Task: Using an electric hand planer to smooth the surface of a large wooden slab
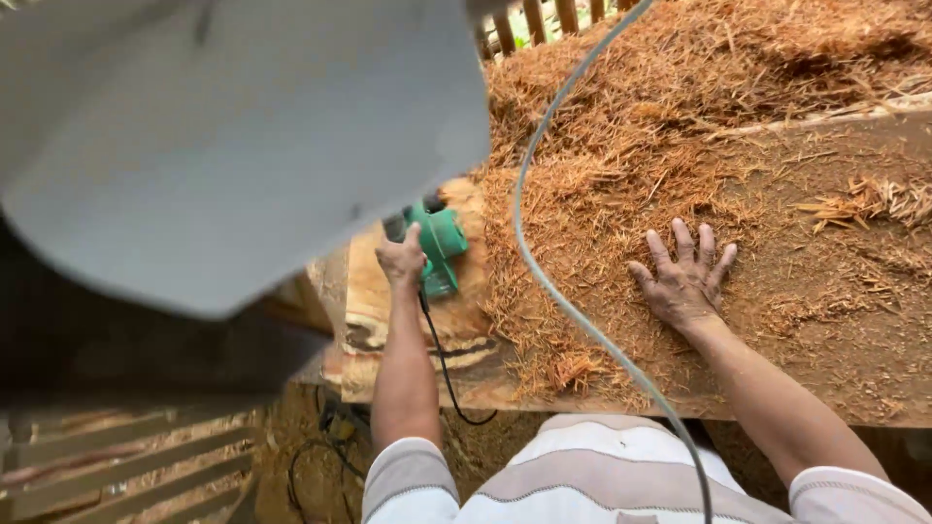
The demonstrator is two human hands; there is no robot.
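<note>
Grey blurred flat shape (214, 136) fills the upper left, too close to the camera to identify. Below it, pale wooden slats (126, 466).

Left hand (401, 258) is clenched on the rear of a green plastic handheld power tool (439, 247), looks like an electric planer. Tool sits just ahead of that hand on the bare, planed end of a broad reddish-brown timber slab serving as the counter (835, 340). Its thin black cord (449, 374) drops off the near edge beside the forearm.

Judgement: keep the sole flat, keep the cord trailing behind the hand, not under the tool.

A grey cable (544, 272) runs between both hands, from the far edge to the body; worth keeping off the cut line.

Heaped orange-brown wood shavings (621, 146) lie ahead of and between the hands.

Right hand (685, 277) is released, flat, fingers spread, pressing on the slab, well apart from the tool. Good brace.

No packages, labels or signs visible.
</note>
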